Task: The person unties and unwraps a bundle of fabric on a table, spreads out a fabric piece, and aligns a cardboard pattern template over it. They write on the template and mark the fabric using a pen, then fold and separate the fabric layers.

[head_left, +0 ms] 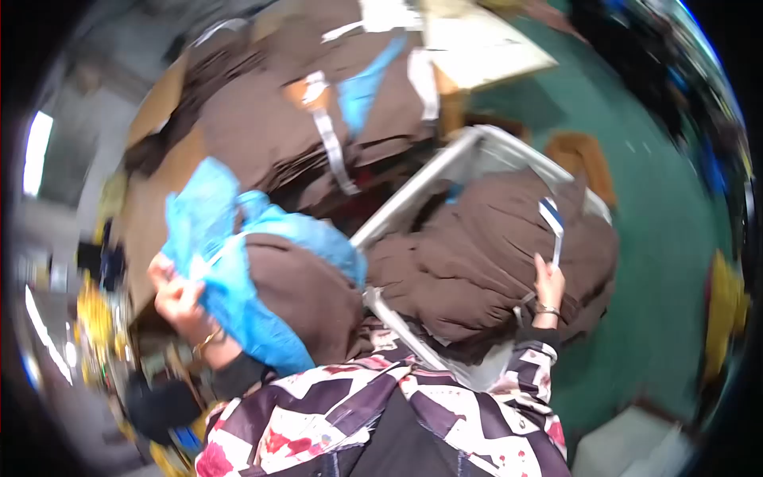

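Observation:
My left hand (pixel 181 302) is closed on thin blue material (pixel 208 203) that wraps partly round a bundle of brown fabric (pixel 296 294). The bundle rests against my front, beside the bin's left corner. In my right hand (pixel 548 286) is a slim white piece with a dark blue and white head (pixel 551 215), pinched by its lower end and pointing up. That hand is over a big heap of brown fabric (pixel 477 238), which fills a white plastic bin (pixel 413 184) and bulges over its right side.
Stacked brown fabric pieces (pixel 246 131) with white strips and a blue strip lie ahead, next to cardboard (pixel 171 179). A pale board (pixel 489 48) is at the back. The floor (pixel 660 262) is green, with a brown item (pixel 584 159) behind the bin.

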A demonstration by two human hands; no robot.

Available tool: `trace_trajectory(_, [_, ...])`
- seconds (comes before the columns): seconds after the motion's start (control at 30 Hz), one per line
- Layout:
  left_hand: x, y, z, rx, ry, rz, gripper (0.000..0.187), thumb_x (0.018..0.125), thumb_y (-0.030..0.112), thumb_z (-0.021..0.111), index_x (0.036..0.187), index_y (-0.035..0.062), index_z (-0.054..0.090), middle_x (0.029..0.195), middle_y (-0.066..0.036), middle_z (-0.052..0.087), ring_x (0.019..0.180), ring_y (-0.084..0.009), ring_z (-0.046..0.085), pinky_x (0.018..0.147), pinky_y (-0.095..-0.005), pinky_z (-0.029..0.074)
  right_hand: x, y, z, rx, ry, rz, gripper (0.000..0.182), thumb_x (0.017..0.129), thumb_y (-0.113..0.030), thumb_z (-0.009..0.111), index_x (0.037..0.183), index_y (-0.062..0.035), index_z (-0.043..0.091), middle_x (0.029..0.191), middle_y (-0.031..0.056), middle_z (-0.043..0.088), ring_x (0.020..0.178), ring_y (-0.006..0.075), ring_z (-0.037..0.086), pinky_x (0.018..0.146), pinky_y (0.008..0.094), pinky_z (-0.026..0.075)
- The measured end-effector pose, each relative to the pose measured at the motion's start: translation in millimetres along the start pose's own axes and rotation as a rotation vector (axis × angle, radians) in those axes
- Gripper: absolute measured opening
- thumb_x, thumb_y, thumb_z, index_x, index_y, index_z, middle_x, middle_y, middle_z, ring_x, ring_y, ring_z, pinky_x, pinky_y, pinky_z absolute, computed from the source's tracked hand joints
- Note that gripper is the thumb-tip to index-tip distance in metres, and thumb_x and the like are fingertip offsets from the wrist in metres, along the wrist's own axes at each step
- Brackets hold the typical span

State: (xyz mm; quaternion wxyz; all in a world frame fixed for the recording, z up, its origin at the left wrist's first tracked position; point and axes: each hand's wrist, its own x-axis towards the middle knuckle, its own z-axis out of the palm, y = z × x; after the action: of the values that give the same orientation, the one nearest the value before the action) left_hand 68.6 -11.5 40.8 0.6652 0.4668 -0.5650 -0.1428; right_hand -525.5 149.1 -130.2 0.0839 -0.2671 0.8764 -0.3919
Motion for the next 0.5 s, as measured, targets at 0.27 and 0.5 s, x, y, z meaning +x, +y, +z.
trace_trajectory(0.27, [-35.6,17.2,-102.5,0.372,-0.014,-0.110,0.029,0.042,0.005,0.057,0.046,0.0042,0.028,0.102,-0.012,0.041,0.094,-0.0198,0.037,0.084,-0.0314,0.025,0.1,174.8,183.8,0.086,-0.381,0.544,0.034,0.077,-0.031,0.066,0.085,0.0012,0.063,0.070,0.0113,0.063,0.056,0.0206,0.059,0.051,0.0356,0.048])
trace_trajectory(0.5, [8.1,-13.3,-132.1,0.214,0.009,-0.007,0.023,0.045,0.000,0.054,0.045,0.0041,0.032,0.106,-0.011,0.039,0.101,-0.0203,0.038,0.104,-0.0367,0.019,-172.5,-144.8,282.2,0.394,-0.780,-0.417,0.027,0.088,-0.022,0.060,0.105,-0.0021,0.064,0.101,0.0108,0.066,0.095,0.0170,0.062,0.085,0.0283,0.046])
